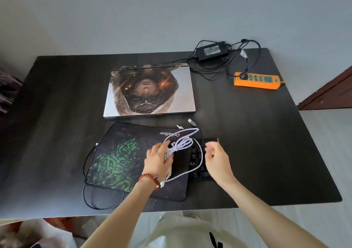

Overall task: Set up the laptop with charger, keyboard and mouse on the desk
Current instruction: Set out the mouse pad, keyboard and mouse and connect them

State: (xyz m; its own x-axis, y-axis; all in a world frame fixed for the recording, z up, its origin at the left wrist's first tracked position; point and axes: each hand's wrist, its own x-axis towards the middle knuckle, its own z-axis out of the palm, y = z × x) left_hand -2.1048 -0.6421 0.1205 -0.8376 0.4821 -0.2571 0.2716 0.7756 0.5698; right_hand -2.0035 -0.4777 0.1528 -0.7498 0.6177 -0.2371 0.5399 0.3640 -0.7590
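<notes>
Black cable [99, 205]: loops off the near-left corner of the mouse pad and runs up along its left edge; its near end is hidden under the pad
Left hand [158, 160]: a red bead bracelet [149, 178] on the wrist; fingers closed around a bundle of white cable, with a pale boxy item partly hidden beneath the palm; what that item is cannot be told
White cable [183, 143]: coiled in loose loops above the left hand; one long strand sweeps down over the keyboard to the wrist; two plug ends lie on the desk just beyond the pad's far edge
Right hand [217, 158]: hovers over the keyboard; fingers curled in a pinch; whether it holds anything cannot be told
Keyboard [200, 169]: black; lies at the right edge of the mouse pad, mostly covered by hands and cable
Mouse pad [114, 160]: black with a green pattern; flat on the dark desk [57, 114], near the front edge
Laptop [148, 91]: lid closed, printed artwork on top; just beyond the pad, mid-desk
Power strip [257, 81]: orange; far right of the desk; one black plug seated in its left socket
Charger [212, 50]: black power brick at the far edge, behind the laptop's right corner; its cords tangle toward the strip and the laptop
</notes>
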